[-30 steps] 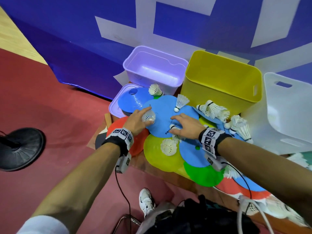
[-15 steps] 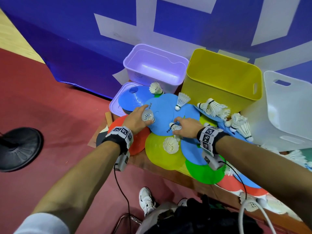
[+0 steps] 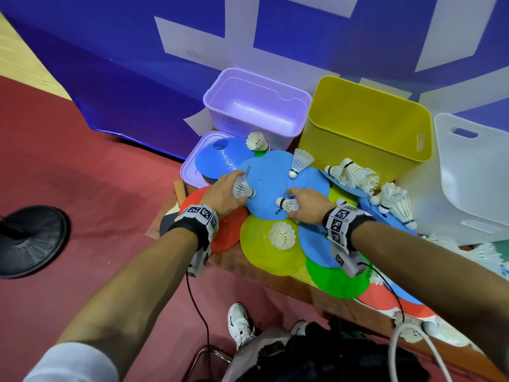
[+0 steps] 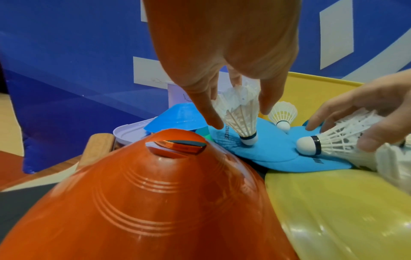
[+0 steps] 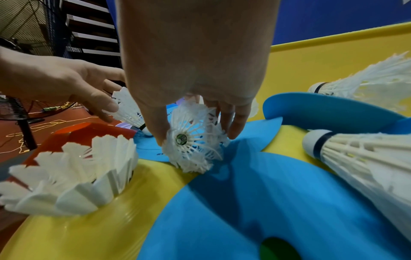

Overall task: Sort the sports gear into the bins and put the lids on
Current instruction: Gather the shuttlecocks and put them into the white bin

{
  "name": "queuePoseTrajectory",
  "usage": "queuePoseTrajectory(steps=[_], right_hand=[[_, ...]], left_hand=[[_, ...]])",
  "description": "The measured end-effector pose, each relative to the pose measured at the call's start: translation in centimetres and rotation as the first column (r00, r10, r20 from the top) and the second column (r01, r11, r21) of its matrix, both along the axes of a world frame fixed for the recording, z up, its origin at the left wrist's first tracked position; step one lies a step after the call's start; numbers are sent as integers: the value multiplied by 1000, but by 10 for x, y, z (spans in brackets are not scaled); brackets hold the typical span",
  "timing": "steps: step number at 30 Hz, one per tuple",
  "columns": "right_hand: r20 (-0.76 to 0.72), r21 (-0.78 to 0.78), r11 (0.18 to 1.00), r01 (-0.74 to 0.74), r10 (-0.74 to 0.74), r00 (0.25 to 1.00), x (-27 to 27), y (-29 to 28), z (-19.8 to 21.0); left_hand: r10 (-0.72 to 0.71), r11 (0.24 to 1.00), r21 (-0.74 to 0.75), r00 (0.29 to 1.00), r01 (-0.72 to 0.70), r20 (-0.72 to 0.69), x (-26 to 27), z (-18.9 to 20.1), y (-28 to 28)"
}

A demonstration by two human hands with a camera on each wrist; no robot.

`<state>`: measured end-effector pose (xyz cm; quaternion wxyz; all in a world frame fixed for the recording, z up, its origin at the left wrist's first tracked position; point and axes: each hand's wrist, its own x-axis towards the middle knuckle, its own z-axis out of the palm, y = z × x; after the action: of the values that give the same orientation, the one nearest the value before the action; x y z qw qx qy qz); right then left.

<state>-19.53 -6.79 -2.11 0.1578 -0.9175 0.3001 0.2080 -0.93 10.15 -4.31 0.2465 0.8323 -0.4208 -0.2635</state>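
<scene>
Flat disc cones in blue point(image 3: 264, 183), red point(image 3: 228, 232), yellow point(image 3: 264, 252) and green point(image 3: 336, 279) overlap on a low wooden bench, with white shuttlecocks scattered over them. My left hand point(image 3: 225, 194) pinches one shuttlecock point(image 3: 242, 188) point(image 4: 240, 121), cork down on the blue disc. My right hand point(image 3: 305, 205) grips another shuttlecock point(image 3: 287, 204) point(image 5: 191, 140) lying on its side, cork pointing left. Behind stand an empty purple bin point(image 3: 256, 108) and an empty yellow bin point(image 3: 366, 125). A purple lid point(image 3: 192, 169) lies under a blue cone point(image 3: 217, 158).
A white bin point(image 3: 473, 175) stands at the right. Loose shuttlecocks lie at the centre point(image 3: 282, 235), near the yellow bin point(image 3: 349, 175) and on the right point(image 3: 396, 202). A black round base point(image 3: 27, 241) sits on the red floor at left. A blue wall closes the back.
Both hands have closed round a shuttlecock each on the blue disc; the right hand's fingers, flat a second ago, now curl over its shuttlecock.
</scene>
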Motion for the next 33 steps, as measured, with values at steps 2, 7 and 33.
queuePoseTrajectory(steps=[2,7,33], right_hand=[[-2,-4,1000,-5,5,1000,1,0,1],[83,-16,1000,-9,10,997,-3,-6,15],[607,-77,893,444,-312,731,-233,-141,119]], left_hand=[[9,1000,-5,1000,-9,11,1,2,-1],[-5,1000,-29,1000,5,7,-2,10,-7],[-307,921,-213,944,326,117,-184,113,-207]])
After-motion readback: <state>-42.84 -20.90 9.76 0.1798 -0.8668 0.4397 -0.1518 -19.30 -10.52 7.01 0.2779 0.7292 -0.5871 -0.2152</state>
